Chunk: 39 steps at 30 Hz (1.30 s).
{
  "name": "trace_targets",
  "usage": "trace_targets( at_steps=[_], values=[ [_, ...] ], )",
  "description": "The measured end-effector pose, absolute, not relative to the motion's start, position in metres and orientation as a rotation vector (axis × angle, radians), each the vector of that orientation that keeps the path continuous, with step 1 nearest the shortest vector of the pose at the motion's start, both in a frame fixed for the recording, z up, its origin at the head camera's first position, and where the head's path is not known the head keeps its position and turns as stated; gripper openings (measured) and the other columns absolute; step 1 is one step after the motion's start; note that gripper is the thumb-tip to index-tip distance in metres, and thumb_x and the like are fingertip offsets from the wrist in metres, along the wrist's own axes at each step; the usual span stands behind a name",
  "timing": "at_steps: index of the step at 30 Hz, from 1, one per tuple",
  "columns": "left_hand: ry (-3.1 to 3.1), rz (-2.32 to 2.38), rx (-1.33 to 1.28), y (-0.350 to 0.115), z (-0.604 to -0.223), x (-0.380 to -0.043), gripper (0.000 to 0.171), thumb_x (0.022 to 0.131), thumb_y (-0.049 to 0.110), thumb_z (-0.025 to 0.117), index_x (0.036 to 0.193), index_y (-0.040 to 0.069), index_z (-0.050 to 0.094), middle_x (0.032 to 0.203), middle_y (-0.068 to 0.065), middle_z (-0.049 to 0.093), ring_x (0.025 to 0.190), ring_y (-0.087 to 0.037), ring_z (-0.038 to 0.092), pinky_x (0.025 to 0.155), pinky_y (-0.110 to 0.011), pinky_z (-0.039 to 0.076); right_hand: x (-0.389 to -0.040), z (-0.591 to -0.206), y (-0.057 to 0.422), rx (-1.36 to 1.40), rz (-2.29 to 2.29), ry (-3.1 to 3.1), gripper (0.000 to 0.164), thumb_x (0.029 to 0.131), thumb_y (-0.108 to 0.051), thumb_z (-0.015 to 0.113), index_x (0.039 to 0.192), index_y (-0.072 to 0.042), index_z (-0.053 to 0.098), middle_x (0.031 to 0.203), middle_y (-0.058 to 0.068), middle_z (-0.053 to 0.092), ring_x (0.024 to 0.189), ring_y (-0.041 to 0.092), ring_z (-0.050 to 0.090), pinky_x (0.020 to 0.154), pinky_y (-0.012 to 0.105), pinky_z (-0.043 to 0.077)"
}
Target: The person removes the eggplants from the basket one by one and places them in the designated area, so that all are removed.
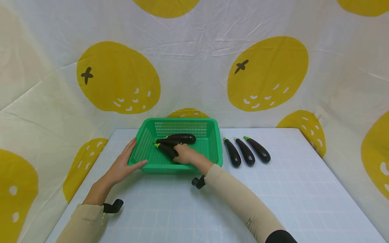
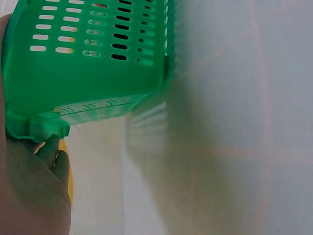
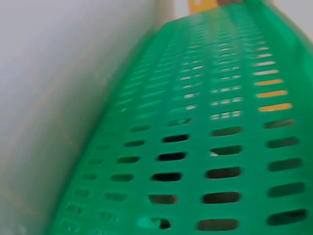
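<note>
A green plastic basket (image 1: 194,165) with slotted walls stands toward the back of the table. Inside it lie three dark eggplants with green stems: a rear eggplant (image 1: 183,137), a middle eggplant (image 1: 165,141) and a front eggplant (image 1: 166,151). My right hand (image 1: 186,154) reaches over the front rim and grips the front eggplant at its thick end; the basket wall hides this hand in the right wrist view. At the basket's left front corner my left hand (image 1: 123,166) rests, its extended fingers along the side and its thumb by the front rim.
Right of the basket, three more eggplants lie side by side: a left one (image 1: 232,152), a middle one (image 1: 244,152) and a right one (image 1: 257,150). A pale checked cloth covers the table (image 1: 170,209). Behind hangs a white curtain (image 1: 194,77) printed with yellow fruit.
</note>
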<state>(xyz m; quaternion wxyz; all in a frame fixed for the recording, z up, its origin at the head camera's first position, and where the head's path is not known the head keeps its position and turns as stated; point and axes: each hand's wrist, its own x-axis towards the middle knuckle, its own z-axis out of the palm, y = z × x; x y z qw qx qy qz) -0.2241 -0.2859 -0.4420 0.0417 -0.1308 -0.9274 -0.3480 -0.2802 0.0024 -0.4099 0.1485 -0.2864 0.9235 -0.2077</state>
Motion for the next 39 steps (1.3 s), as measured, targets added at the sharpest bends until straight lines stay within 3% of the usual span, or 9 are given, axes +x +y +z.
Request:
trace_targets(
  at_steps=[4,11,17,24,39],
  values=[
    [-2.847,-1.056,-0.391,-0.286,-0.441,-0.223,0.101,0.094,0.049,0.069,0.166,0.014,0.006,0.173,-0.009,0.005,0.155,-0.043,0.013,0.111,-0.077,0.021,-0.281,-0.405,0.007,-0.848,-0.707,2.588,0.05,0.103,-0.02,0.063,0.147,0.001,0.051,0.144,0.016,0.057,0.122,0.025,0.056,0.103,0.041,0.047],
    [-2.842,-1.045,-0.398,-0.285,-0.44,-0.222,0.101,0.095,0.048,0.069,0.166,0.014,0.006,0.173,-0.008,0.004,0.155,-0.043,0.013,0.111,-0.077,0.021,-0.276,-0.392,0.02,-0.906,-0.802,2.549,0.052,0.102,-0.021,0.064,0.147,0.002,0.051,0.146,0.017,0.056,0.133,0.03,0.054,0.108,0.044,0.047],
    [-2.839,-1.049,-0.402,-0.285,-0.44,-0.221,0.101,0.095,0.048,0.069,0.166,0.014,0.007,0.172,-0.01,0.005,0.154,-0.044,0.013,0.11,-0.078,0.021,-0.27,-0.383,0.035,-0.95,-0.87,2.534,0.051,0.102,-0.02,0.064,0.147,0.001,0.051,0.147,0.016,0.056,0.133,0.029,0.055,0.107,0.044,0.048],
    [-2.843,-1.058,-0.384,-0.284,-0.441,-0.222,0.101,0.095,0.049,0.069,0.166,0.014,0.007,0.172,-0.01,0.005,0.154,-0.044,0.013,0.11,-0.078,0.022,-0.263,-0.376,0.052,-0.939,-0.911,2.535,0.051,0.102,-0.019,0.064,0.147,0.001,0.051,0.141,0.015,0.06,0.121,0.026,0.063,0.097,0.04,0.054],
    [-2.844,-1.057,-0.385,-0.285,-0.441,-0.222,0.102,0.094,0.049,0.069,0.166,0.013,0.007,0.172,-0.01,0.004,0.154,-0.044,0.013,0.111,-0.078,0.021,-0.252,-0.36,0.093,-0.896,-0.956,2.554,0.056,0.102,-0.021,0.064,0.151,0.001,0.046,0.149,0.018,0.053,0.12,0.031,0.063,0.091,0.037,0.057]
  ],
)
